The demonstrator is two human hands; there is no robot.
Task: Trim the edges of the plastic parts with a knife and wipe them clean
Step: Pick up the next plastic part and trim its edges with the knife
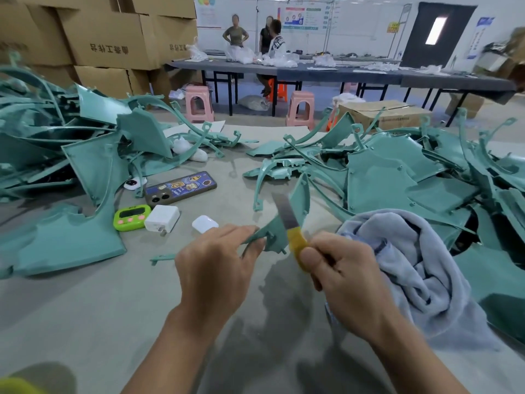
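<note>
L hand (pixel 216 260) pinching green part (pixel 277 223) mid-table, near me; R hand (pixel 345 275) wrapped tight on knife (pixel 291 223), blade against part's edge. Cloth (pixel 403 268) just right.

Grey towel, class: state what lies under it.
The grey towel lies over teal plastic parts that show at its right edge; whatever is beneath its folds is covered.
</note>
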